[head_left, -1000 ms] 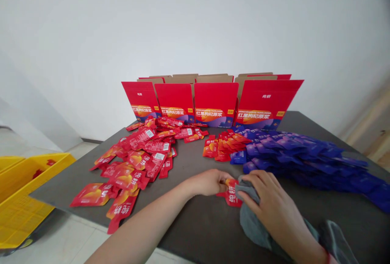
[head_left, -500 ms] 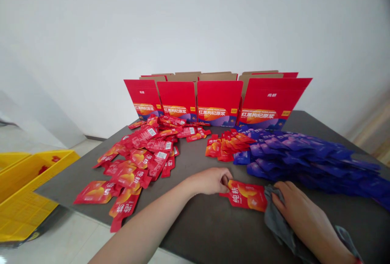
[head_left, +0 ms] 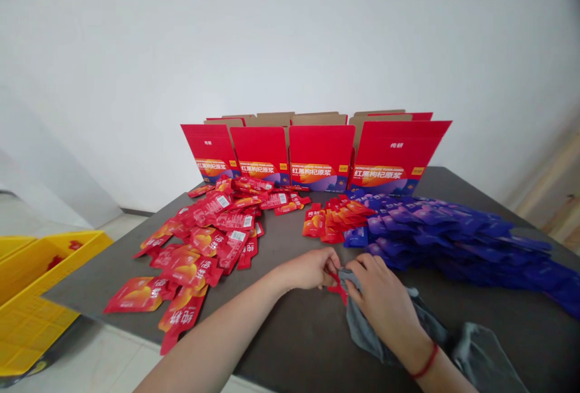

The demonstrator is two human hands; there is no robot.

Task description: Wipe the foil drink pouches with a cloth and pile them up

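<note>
Near the front of the dark table, my left hand pinches the end of a red pouch. Most of that pouch is covered by a grey cloth. My right hand is closed on the cloth and presses it over the pouch, close to my left fingertips. Left of my hands lies a loose heap of red pouches. Just beyond my hands sits a small overlapping group of red pouches, touching a long pile of blue-purple pouches to the right.
Several open red cartons stand in a row along the back of the table. A yellow crate with red things inside stands on the floor at the left. The white wall rises behind.
My right hand, with the cloth, has moved left along the red pouch to my left fingers, covering its printed front. My left hand stays at the pouch's end.
</note>
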